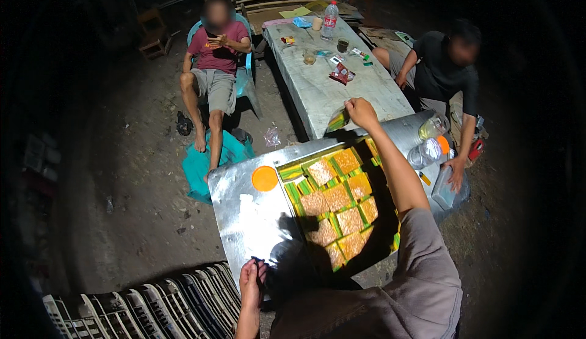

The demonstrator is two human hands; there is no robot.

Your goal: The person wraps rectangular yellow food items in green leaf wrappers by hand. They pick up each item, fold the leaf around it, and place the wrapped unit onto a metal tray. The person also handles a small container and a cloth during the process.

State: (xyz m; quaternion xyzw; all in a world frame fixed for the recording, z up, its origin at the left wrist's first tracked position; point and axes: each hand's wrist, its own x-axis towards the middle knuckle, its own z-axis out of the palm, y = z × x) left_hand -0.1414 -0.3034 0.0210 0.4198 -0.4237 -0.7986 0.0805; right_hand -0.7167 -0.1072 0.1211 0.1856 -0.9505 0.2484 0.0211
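1. Head view: the right hand pinches a packet by its right end, beyond the other packets on the worktop.
2. It looks light, pliable and slick; an edge pinch should suit, as squeezing may crush it.
3. Its long axis seems to slant from near left to far right.
4. Left hand: fingers curled; cannot tell whether it grips anything.

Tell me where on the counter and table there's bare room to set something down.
Counter: left part, between the orange lid, the cakes and the left hand. Table: near end, between the red wrapper and the packet in the right hand. Crowded: counter's right end, with jars and a co-worker's hand; table beyond the wrapper.
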